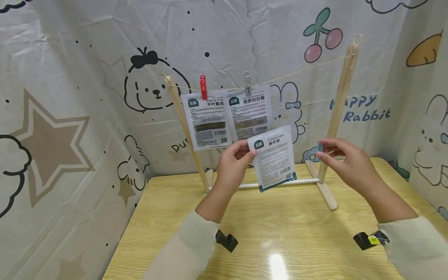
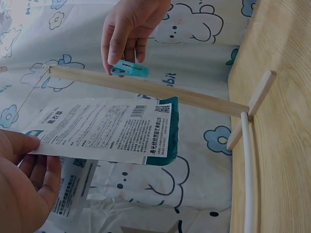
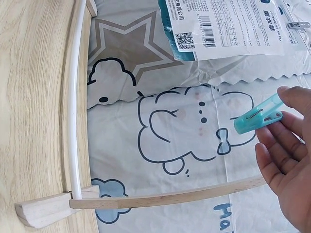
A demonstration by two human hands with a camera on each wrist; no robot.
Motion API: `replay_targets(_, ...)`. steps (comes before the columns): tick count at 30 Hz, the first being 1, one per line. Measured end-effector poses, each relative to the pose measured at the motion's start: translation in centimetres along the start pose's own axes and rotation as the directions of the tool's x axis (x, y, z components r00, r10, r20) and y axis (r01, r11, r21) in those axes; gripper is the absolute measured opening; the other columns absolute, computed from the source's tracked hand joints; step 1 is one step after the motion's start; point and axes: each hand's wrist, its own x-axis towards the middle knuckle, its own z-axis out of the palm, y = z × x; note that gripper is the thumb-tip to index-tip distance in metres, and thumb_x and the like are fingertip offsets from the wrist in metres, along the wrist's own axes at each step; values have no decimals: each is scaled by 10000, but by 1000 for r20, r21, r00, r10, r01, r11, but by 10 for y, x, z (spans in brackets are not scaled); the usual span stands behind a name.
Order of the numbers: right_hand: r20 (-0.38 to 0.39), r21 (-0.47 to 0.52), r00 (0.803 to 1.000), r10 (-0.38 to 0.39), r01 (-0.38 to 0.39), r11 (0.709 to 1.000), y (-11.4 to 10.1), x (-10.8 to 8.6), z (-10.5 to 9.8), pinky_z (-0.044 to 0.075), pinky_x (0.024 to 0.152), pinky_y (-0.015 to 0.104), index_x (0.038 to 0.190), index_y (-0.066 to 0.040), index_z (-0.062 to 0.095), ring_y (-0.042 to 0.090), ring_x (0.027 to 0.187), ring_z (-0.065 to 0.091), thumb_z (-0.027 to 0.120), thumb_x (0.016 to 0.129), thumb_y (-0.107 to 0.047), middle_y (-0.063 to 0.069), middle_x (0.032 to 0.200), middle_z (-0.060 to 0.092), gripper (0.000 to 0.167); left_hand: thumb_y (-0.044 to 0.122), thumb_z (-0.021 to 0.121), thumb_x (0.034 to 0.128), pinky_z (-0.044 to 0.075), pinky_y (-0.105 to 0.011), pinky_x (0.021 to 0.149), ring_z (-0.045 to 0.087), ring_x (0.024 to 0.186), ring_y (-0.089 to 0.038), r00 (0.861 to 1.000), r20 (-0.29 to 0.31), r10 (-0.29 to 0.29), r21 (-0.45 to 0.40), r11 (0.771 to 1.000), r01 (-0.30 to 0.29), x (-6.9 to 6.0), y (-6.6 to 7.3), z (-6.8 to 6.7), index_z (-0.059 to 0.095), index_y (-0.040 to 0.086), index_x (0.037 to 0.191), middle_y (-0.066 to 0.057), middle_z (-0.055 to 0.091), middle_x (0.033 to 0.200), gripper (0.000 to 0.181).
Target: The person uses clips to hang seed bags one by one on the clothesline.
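A seed packet (image 1: pixel 274 159) with a white label and teal bottom edge is pinched at its upper left by my left hand (image 1: pixel 232 165), thumb on the front. My right hand (image 1: pixel 346 161) pinches a teal clothespin (image 3: pixel 256 115) between thumb and fingers, apart from the packet. Two more seed packets hang side by side on a thin string (image 1: pixel 301 71) behind. A red clothespin (image 1: pixel 203 87) holds the left hanging packet (image 1: pixel 206 120), and a grey clothespin (image 1: pixel 247 83) holds the right hanging packet (image 1: pixel 249 112).
The string runs between a left wooden post (image 1: pixel 185 128) and a taller-looking right wooden post (image 1: pixel 338 109). A white rod (image 1: pixel 301 182) joins their feet on the wooden table (image 1: pixel 259 221). A printed cloth (image 1: pixel 224 31) hangs behind and at the sides.
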Motion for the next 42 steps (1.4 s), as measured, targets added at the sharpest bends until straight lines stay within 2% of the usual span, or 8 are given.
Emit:
replay_targets(7,-4,7,1000,-3,3,1000,-2,3,-2,387,744,2,1334,-62,610,-146,922,458,675,982,-287,107,1121,651,423,75,710,934,561,-221,784,632,916,-111,1000,-10,29,5,1000,-29,5,5,0,696,40,1183,-132,702,1121,251)
replay_targets(12,-7,9,1000,-11,11,1000,-2,4,-2,381,758,-6,1329,-64,615,-148,917,468,687,974,-266,106,1115,653,415,90,711,936,559,-243,800,634,920,-122,999,-13,33,36,999,-33,8,5,0,694,54,1177,-113,706,1113,244)
replay_targets(21,-3,17,1000,22,-22,1000,-4,6,-3,385,727,0,1344,-81,602,-142,921,464,666,985,-304,99,1133,641,427,116,691,957,561,-255,820,647,940,-133,998,0,63,74,995,-63,12,8,3,687,85,1176,-71,707,1105,221)
replay_targets(35,-14,30,1000,10,-9,1000,-7,7,-6,387,729,3,1334,-85,612,-147,920,475,668,985,-286,87,1118,643,406,87,686,953,537,-239,780,633,913,-128,996,0,87,87,992,-86,16,11,10,692,74,1151,-94,705,1091,199)
replay_targets(42,-14,22,1000,19,-19,1000,-8,9,-8,391,716,17,1343,-85,606,-134,928,468,653,993,-312,93,1133,642,420,98,685,956,541,-239,776,649,933,-134,992,-9,127,127,984,-125,18,13,13,697,86,1160,-82,707,1076,205)
